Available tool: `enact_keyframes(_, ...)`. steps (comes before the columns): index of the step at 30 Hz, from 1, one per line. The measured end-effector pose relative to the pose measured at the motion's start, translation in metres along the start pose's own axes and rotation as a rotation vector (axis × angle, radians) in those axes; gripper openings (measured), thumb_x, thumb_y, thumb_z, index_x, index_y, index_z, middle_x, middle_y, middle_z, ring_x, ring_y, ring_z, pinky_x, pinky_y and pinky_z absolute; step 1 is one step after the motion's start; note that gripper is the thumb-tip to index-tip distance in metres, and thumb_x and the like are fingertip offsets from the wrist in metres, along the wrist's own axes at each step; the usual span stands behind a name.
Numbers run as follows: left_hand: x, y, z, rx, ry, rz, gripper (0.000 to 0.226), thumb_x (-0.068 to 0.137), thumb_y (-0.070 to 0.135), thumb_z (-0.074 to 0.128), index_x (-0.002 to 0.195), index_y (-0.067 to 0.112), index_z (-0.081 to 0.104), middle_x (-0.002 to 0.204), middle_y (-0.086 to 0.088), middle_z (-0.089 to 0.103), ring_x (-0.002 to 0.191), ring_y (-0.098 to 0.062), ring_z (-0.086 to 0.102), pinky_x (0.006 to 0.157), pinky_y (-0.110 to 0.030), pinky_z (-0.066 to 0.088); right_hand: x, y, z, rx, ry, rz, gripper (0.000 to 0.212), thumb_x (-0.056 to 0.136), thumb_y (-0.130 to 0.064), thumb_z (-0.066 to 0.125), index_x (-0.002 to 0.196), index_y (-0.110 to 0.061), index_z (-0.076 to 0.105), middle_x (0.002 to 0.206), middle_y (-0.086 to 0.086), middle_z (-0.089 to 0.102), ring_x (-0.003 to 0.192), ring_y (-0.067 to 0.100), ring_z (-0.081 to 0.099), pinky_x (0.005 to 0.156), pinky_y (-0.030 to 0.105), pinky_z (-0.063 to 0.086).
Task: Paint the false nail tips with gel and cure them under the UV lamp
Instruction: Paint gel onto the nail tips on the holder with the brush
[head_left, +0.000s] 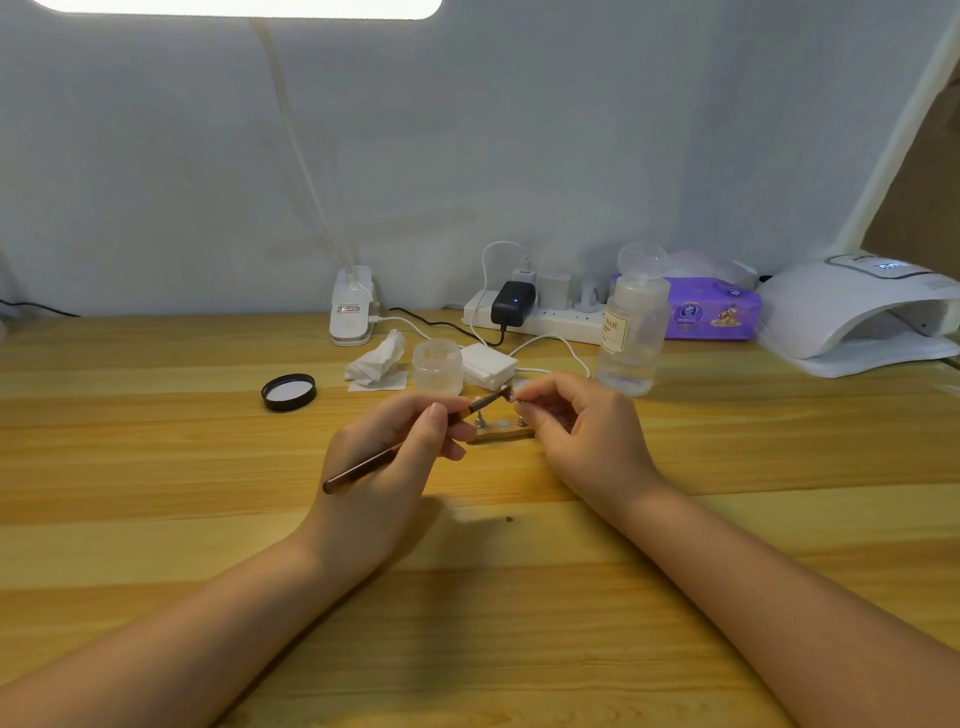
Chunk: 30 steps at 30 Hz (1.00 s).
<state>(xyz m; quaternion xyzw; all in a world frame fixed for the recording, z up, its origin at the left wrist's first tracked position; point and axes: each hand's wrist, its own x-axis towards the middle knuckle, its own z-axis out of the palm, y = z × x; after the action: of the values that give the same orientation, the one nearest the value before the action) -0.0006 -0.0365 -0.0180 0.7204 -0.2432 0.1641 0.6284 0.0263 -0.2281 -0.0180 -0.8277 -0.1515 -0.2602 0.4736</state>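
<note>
Two bare forearms reach in from the near edge over the wooden tabletop (156, 467). The left hand (395, 457) grips a dark brush (410, 447) between thumb and fingers, its bristles touching a small nail tip (513, 397) pinched in the fingertips of the right hand (576, 426). Just beneath the hands lies a small wooden stand (501, 432) with metal pegs. Behind it stands an open frosted jar (437, 365) (its contents cannot be made out), its black lid (289, 392) lying apart to the left. To the right stands a clear pump bottle (634, 322), partly filled with clear liquid. Between jar and bottle lies a stack of white pads (488, 366), with a crumpled tissue (376, 358) left of the jar. Along the back wall sit a white lamp base (352, 306), a power strip (545, 314) with a black adapter plugged in, a purple tissue pack (711, 312), and the white UV lamp (852, 312) at far right, its opening facing the tabletop. Bare wood spreads to the left of the hands and between the forearms.
</note>
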Motion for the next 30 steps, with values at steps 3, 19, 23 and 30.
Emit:
enact_keyframes(3,0.0002,-0.0027,0.0004,0.026,0.006,-0.018,0.022,0.094,0.029,0.053,0.106,0.022,0.069,0.093,0.000,0.075,0.085,-0.019,0.072,0.077,-0.028,0.057,0.0004,-0.0002,-0.0001,0.019,-0.017,0.002,0.013,0.084,-0.001,0.067,0.092,-0.009,0.072,0.082,-0.011,0.066,0.077,0.006,0.064,0.071,0.020,0.053)
enact_keyframes(19,-0.0019,0.0027,-0.0001,-0.027,-0.052,-0.003,0.024,0.089,0.029,0.056,0.105,0.019,0.071,0.095,-0.005,0.075,0.087,-0.023,0.071,0.077,-0.030,0.057,0.0001,0.0028,0.0005,0.009,0.016,0.014,0.014,0.084,-0.003,0.067,0.094,-0.012,0.072,0.083,0.001,0.071,0.077,0.012,0.067,0.074,0.030,0.055)
enact_keyframes(23,-0.0025,0.0038,0.0002,-0.042,-0.060,0.021,0.022,0.091,0.024,0.054,0.103,0.016,0.071,0.094,-0.010,0.074,0.085,-0.021,0.070,0.076,-0.028,0.056,-0.0003,0.0028,0.0001,0.006,0.008,0.015,0.015,0.085,-0.003,0.066,0.095,-0.013,0.072,0.083,0.000,0.070,0.078,0.011,0.067,0.073,0.030,0.056)
enact_keyframes(30,-0.0012,0.0063,0.0026,0.047,-0.021,-0.002,0.020,0.089,0.020,0.055,0.104,0.023,0.068,0.094,0.005,0.073,0.084,-0.009,0.068,0.075,-0.020,0.053,0.0001,0.0016,0.0007,-0.008,0.018,-0.011,0.014,0.085,-0.004,0.067,0.095,-0.013,0.072,0.083,-0.001,0.070,0.076,0.010,0.066,0.072,0.028,0.055)
